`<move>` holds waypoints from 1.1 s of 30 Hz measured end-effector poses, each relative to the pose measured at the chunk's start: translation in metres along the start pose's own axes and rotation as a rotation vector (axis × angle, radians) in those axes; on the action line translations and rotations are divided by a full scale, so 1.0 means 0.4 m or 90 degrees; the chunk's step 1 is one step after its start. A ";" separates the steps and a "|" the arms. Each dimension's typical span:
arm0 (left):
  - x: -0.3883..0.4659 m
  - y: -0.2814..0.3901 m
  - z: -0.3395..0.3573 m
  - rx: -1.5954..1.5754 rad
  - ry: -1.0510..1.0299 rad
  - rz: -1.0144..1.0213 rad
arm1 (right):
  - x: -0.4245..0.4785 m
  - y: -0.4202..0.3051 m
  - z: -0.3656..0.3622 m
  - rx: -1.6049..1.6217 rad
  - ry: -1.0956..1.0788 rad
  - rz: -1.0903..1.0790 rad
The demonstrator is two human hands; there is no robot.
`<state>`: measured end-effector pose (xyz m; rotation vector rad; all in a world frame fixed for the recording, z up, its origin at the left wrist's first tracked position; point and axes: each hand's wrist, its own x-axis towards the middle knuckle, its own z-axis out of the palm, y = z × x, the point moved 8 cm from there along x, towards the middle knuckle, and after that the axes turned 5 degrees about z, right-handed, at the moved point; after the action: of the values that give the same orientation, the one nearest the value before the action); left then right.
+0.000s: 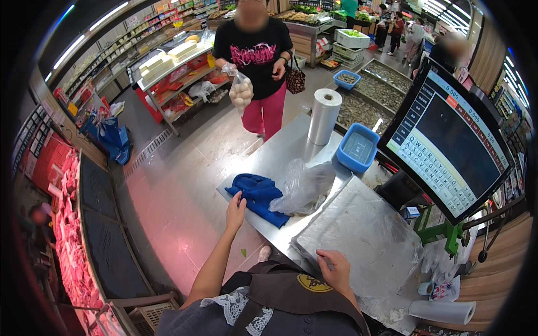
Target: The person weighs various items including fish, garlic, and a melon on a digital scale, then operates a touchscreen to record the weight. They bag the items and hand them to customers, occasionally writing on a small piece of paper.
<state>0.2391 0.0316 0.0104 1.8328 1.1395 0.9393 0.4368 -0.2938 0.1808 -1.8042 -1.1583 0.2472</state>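
My left hand (236,213) is at the left edge of the steel table (275,152), its fingertips over the edge of a crumpled blue cloth (257,194). I see nothing held in it, and whether it touches the cloth I cannot tell. Beside the cloth lies a crumpled clear plastic bag (304,185). My right hand (337,269) is low over the near corner of a flat, plastic-covered weighing platform (363,235), thumb apart from the fingers and nothing visible in its grasp. A touchscreen terminal (449,138) with an on-screen keyboard rises beyond the platform.
A person (256,50) stands across the table with a clear bag of round, pale items (241,93). A plastic bag roll (325,117) stands beside a blue plastic basket (358,147). Shellfish tanks (361,101) lie behind. A meat display (71,235) runs along the left.
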 end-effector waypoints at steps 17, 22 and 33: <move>0.110 0.093 -0.041 -0.125 0.055 -0.037 | -0.044 0.054 0.001 0.063 0.065 0.092; 0.181 0.057 -0.076 -0.127 0.080 0.003 | -0.005 0.019 0.023 0.060 0.042 0.075; 0.326 0.200 -0.176 0.061 -0.081 0.154 | 0.288 -0.184 0.079 0.086 -0.006 -0.069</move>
<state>0.2492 0.1435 0.1360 2.1117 0.9143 0.8997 0.4348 -0.1758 0.2564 -1.6193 -1.2134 0.2634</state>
